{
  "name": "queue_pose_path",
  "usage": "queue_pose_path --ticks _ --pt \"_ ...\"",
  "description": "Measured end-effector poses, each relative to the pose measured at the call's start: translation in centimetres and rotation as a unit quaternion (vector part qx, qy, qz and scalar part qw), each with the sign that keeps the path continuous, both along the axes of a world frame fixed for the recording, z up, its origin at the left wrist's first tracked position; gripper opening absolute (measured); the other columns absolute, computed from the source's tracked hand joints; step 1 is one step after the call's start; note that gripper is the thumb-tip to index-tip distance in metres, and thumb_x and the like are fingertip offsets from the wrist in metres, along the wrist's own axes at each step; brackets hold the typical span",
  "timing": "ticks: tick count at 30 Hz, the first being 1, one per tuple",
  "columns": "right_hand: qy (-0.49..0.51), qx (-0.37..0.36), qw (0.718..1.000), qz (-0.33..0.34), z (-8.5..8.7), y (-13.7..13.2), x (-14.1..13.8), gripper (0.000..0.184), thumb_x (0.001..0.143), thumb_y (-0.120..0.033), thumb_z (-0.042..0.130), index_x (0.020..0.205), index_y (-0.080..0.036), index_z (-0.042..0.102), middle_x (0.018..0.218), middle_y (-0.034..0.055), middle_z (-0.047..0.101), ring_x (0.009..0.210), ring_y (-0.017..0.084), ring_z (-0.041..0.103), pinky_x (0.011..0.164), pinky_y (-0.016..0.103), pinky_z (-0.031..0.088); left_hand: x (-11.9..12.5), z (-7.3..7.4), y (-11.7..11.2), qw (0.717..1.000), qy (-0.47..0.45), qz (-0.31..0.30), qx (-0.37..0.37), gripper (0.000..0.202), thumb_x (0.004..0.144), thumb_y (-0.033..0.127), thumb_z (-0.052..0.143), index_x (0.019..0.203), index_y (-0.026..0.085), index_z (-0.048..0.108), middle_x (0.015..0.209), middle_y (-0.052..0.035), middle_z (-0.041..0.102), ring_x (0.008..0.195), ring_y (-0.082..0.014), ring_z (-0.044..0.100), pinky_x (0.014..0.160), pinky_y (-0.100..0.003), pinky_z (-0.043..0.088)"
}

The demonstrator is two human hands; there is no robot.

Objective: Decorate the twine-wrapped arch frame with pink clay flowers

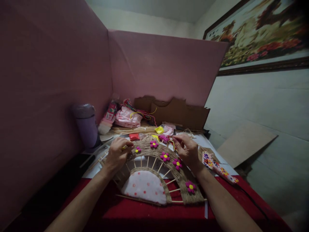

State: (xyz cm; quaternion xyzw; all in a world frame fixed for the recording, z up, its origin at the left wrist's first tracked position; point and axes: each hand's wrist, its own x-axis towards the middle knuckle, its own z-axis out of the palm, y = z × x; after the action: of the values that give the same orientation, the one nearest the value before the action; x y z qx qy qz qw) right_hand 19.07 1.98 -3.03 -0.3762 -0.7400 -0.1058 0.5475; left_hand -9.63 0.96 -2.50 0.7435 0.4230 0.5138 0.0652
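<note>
A half-round fan of wooden sticks wrapped in jute twine [142, 147] lies before me, with white dotted cloth [145, 185] across its inner part. Several magenta flowers [164, 157] with yellow centres sit along the twine band. My left hand [118, 154] is at the band's upper left, fingertips pinched beside a partly formed flower [138, 149]; a bit of yellow shows at the fingers, too small to name. Raised over the band's upper right, my right hand [187, 149] has thumb and forefinger pressed together. What sits in that pinch is too small and dark to make out.
Behind the fan lie a yellow packet [159, 130], a red packet [134, 136] and a bundle of thin sticks [145, 130]. A purple tumbler [87, 127] stands left. To the right lies a flower-patterned glue gun-like tool [218, 167] with a dark cord. Pink panels [164, 64] enclose the table.
</note>
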Motion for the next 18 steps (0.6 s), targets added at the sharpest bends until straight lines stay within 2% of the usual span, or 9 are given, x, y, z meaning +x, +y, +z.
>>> queue_pose_path --ticks 4,7,18 --pt "0.0 -0.005 1.0 -0.002 -0.1 0.1 0.0 0.009 0.086 -0.021 0.056 0.091 -0.021 0.063 0.082 0.0052 0.064 0.07 0.017 0.057 0.061 0.03 0.045 0.0 -0.1 0.0 1.0 -0.012 -0.002 -0.013 0.008 0.074 0.018 0.061 0.075 0.023 0.067 0.075 -0.0031 0.065 0.08 -0.0211 0.055 0.074 -0.034 0.04" --pt "0.004 -0.007 1.0 -0.003 0.0 0.0 -0.1 0.009 0.086 -0.021 0.056 0.091 -0.02 0.063 0.08 0.0048 0.063 0.066 0.016 0.055 0.06 0.029 0.044 0.0 -0.3 0.0 1.0 -0.006 0.005 -0.022 0.007 0.071 0.017 0.063 0.071 0.023 0.067 0.073 -0.0028 0.063 0.078 -0.0209 0.054 0.073 -0.034 0.04" --pt "0.0 -0.016 1.0 -0.007 -0.1 0.0 0.0 0.008 0.086 -0.021 0.056 0.091 -0.02 0.063 0.079 0.0045 0.063 0.067 0.016 0.056 0.06 0.029 0.044 -0.3 -1.0 0.9 0.998 0.041 -0.002 0.04 0.008 0.075 0.023 0.066 0.07 0.025 0.072 0.075 -0.0039 0.066 0.081 -0.0214 0.051 0.077 -0.036 0.037"
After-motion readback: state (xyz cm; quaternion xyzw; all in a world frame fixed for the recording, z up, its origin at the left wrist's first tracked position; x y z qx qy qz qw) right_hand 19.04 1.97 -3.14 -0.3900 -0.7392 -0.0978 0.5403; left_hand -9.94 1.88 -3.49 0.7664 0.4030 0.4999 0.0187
